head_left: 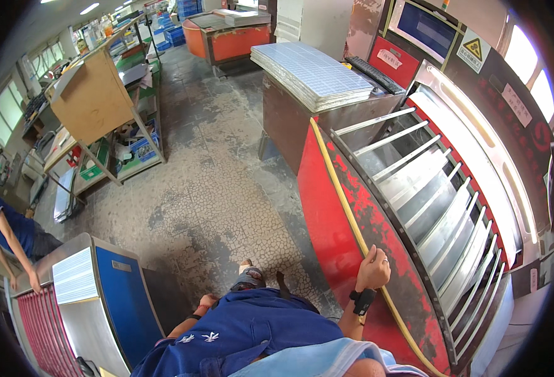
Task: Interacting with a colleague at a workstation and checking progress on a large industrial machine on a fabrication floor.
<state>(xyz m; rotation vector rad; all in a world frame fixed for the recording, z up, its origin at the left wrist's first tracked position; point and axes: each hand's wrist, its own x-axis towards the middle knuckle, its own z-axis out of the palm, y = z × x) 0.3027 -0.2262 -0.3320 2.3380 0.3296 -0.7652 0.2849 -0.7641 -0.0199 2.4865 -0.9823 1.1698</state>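
Observation:
My right hand point(374, 267), with a black band around the wrist, is closed in a loose fist beside the yellow edge strip point(347, 210) of a red machine point(333, 217). Nothing shows between its fingers, and I cannot tell whether it touches the strip. Down at my left side, my left hand point(209, 301) has curled fingers and a red cord at the wrist. It appears to hold nothing. The machine's open bed has several metal bars point(409, 157) across it, with shiny sheet-like surfaces beneath.
Stacked pale panels point(314, 72) lie on a metal cabinet ahead. A lit screen point(424, 28) stands behind the machine. Left are a wooden-sided workbench point(94, 94) and a blue-sided machine point(121, 292); a co-worker point(13, 229) leans over it. An orange machine point(239, 41) stands farther off on worn flooring.

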